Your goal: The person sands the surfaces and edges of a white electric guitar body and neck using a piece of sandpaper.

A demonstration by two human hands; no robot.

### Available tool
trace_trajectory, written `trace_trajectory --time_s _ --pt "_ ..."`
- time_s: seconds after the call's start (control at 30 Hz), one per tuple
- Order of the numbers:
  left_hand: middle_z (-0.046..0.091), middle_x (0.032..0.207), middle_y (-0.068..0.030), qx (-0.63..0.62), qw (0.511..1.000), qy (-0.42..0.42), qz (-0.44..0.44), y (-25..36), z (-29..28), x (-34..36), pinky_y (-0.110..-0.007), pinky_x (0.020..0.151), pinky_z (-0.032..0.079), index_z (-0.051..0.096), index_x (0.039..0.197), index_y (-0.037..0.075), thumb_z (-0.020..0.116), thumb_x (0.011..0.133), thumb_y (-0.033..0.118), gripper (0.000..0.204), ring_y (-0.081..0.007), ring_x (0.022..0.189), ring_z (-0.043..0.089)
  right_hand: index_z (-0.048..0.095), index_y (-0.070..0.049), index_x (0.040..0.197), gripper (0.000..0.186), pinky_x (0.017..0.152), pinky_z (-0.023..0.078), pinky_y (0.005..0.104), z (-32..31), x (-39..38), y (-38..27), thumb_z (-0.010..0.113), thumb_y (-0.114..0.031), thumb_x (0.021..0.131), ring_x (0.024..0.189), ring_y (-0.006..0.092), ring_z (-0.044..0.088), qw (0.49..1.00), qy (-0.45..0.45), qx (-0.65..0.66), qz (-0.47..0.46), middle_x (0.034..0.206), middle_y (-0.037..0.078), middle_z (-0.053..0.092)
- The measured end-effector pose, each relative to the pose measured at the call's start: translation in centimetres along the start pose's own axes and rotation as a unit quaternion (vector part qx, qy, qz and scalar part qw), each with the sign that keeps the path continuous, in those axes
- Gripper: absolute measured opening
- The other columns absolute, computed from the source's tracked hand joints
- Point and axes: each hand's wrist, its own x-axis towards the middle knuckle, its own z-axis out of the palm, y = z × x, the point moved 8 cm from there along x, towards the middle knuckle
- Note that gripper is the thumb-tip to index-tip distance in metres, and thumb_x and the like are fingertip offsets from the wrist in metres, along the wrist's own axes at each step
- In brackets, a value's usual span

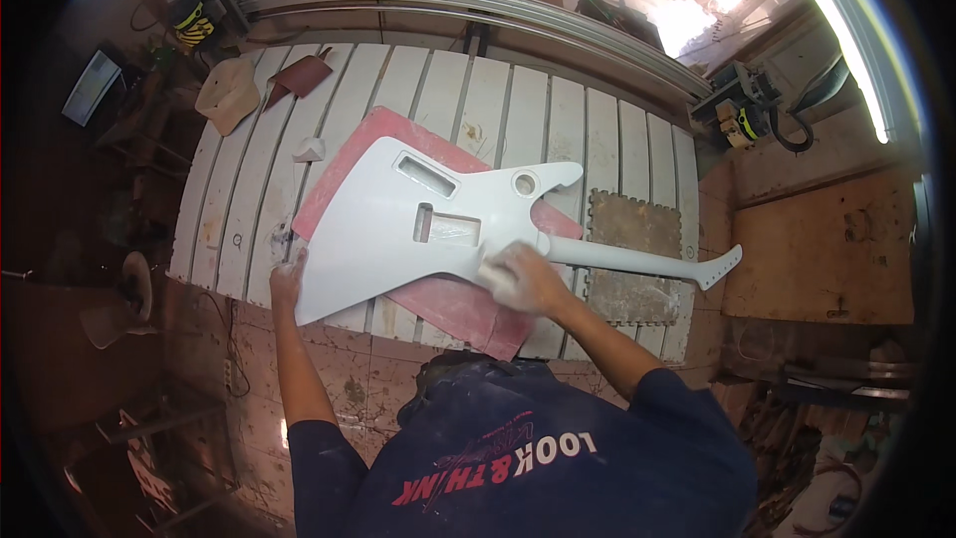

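Note:
A white electric guitar [368,224], angular in body and with its neck pointing right, lies flat on a pink cloth [453,309]. The body has several cut-outs: two rectangular recesses and a round hole near the upper horn. My left hand [287,284] grips the lower left edge of the body, thumb side up. My right hand [526,281], dusted white, presses against the body near the neck joint. Its fingers close over a small pale pad [490,274], partly hidden and slightly blurred, touching the guitar's lower edge.
The guitar rests on a white slatted table [234,209]. Grey foam mats [633,219] lie beneath the neck. A beige cap [227,95], a brown folded sheet [299,78] and a crumpled white scrap [309,149] sit at the table's left. A metal rail [478,8] spans behind.

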Motion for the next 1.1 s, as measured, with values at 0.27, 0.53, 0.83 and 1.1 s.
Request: trace_trajectory --time_s 0.27,0.53,0.83,1.1 --pt "0.056 0.063 -0.0263 -0.009 1.0 0.001 -0.001 0.0 0.2 0.4 -0.051 0.072 0.045 0.062 0.07 -0.013 0.057 0.096 0.071 0.088 -0.0351 0.063 0.055 0.07 -0.009 0.116 0.046 0.096 0.049 0.0485 -1.3 -0.6 8.0 0.081 -0.037 0.081 0.108 0.0375 0.062 0.981 0.088 -0.156 0.082 0.117 0.018 0.064" --pt "0.055 0.061 -0.0179 0.045 0.999 -0.006 0.019 0.1 -0.4 0.6 -0.045 0.069 0.045 0.061 0.071 -0.01 0.058 0.099 0.066 0.081 -0.028 0.062 0.052 0.067 -0.016 0.132 0.055 0.097 0.048 0.0512 -1.1 -1.9 5.8 0.08 -0.033 0.081 0.113 0.0375 0.06 0.97 0.149 -0.189 0.04 0.127 0.016 0.063" --pt "0.057 0.06 -0.0167 -0.018 1.0 -0.009 -0.023 1.8 0.3 0.2 -0.047 0.069 0.046 0.06 0.069 -0.01 0.066 0.094 0.064 0.078 -0.0275 0.06 0.049 0.072 -0.02 0.124 0.038 0.092 0.047 0.0525 1.3 -1.0 8.2 0.07 -0.032 0.088 0.108 0.0342 0.061 0.979 0.119 -0.162 -0.043 0.121 0.011 0.066" --pt "0.055 0.066 -0.0246 0.02 0.998 0.061 0.01 1.1 -1.2 -0.4 -0.049 0.069 0.045 0.058 0.07 -0.01 0.067 0.094 0.063 0.077 -0.0316 0.061 0.048 0.072 -0.019 0.12 0.035 0.087 0.049 0.0495 3.5 -0.9 1.9 0.07 -0.025 0.086 0.102 0.0324 0.062 0.968 0.176 -0.16 -0.086 0.111 0.01 0.067"
